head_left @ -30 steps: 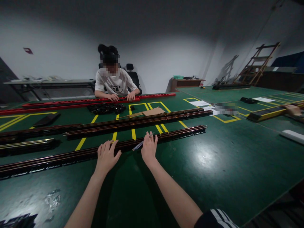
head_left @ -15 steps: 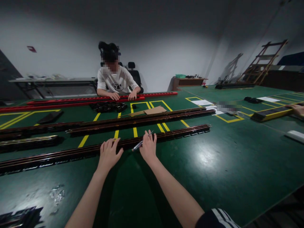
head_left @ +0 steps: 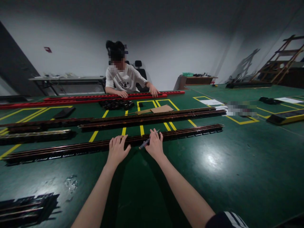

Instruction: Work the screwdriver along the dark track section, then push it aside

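A long dark strip assembly (head_left: 190,132) with copper-coloured lines runs across the green table in front of me. My left hand (head_left: 118,148) rests on its near edge, fingers spread, holding nothing. Just to the right, my right hand (head_left: 155,145) is closed around a slim pen-like tool (head_left: 144,144), its thin tip pointing up and to the right over the strip. What the tool is exactly is too small to tell. Behind lies another pair of long dark strips (head_left: 152,119), parallel to the near one.
Across the green table (head_left: 190,186), a person (head_left: 124,77) has both hands on a red rail (head_left: 83,97). Brown cardboard (head_left: 162,109), a black heap (head_left: 116,104) and white papers (head_left: 211,102) lie beyond the strips. More dark strips (head_left: 26,209) lie at the lower left.
The view has shifted, so the table's contents appear farther right. The other person's hand has moved along the red rail, away from their other hand. My hands stay at the near strip.
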Action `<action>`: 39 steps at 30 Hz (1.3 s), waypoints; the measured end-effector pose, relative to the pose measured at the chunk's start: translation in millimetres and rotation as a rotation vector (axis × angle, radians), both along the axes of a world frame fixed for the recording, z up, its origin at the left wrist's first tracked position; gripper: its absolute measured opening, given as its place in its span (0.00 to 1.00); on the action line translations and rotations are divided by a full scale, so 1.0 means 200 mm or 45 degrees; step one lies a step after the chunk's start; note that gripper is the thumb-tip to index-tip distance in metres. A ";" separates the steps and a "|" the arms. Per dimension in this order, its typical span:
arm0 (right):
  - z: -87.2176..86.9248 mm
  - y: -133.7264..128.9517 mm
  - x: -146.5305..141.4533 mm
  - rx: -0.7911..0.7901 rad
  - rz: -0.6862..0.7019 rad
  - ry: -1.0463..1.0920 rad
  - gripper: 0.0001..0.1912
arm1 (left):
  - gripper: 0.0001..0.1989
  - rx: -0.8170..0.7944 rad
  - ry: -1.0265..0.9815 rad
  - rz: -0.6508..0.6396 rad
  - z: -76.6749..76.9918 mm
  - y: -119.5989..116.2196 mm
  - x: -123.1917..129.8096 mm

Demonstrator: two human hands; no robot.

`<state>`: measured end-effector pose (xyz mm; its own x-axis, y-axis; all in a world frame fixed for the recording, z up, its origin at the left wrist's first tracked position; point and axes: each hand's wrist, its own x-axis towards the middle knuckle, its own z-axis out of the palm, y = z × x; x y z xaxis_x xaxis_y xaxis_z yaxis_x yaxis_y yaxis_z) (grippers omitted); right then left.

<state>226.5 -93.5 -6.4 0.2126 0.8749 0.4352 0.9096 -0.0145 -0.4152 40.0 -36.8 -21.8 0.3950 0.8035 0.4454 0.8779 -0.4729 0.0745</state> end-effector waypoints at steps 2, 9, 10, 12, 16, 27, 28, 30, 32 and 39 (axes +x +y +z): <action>-0.01 0.01 0.00 0.009 -0.045 -0.012 0.20 | 0.25 0.006 -0.011 -0.004 0.00 0.00 0.00; -0.02 0.02 -0.03 0.072 -0.094 -0.146 0.22 | 0.26 -0.012 -0.014 0.020 0.00 -0.01 0.00; -0.02 0.02 -0.03 0.071 -0.101 -0.156 0.20 | 0.26 -0.025 -0.016 0.031 0.00 -0.01 0.00; -0.02 0.01 -0.02 0.057 -0.125 -0.140 0.20 | 0.26 -0.050 -0.018 0.047 0.00 -0.01 0.00; -0.01 0.01 0.01 0.052 -0.060 -0.066 0.19 | 0.27 -0.097 -0.014 0.046 0.01 -0.01 0.01; -0.04 0.03 -0.01 0.025 -0.093 -0.129 0.21 | 0.28 -0.145 -0.026 0.033 0.02 -0.02 0.01; -0.05 0.03 0.00 0.043 -0.115 -0.107 0.21 | 0.28 -0.150 -0.028 0.036 0.02 -0.02 0.01; -0.07 0.03 0.02 0.085 -0.138 -0.053 0.22 | 0.28 -0.150 -0.030 0.039 0.02 -0.02 0.01; -0.08 0.04 0.04 0.127 -0.122 -0.010 0.22 | 0.28 -0.143 -0.030 0.036 0.02 -0.02 0.01; -0.09 0.05 0.04 0.068 0.007 -0.073 0.23 | 0.28 -0.102 -0.022 0.024 0.01 -0.02 0.01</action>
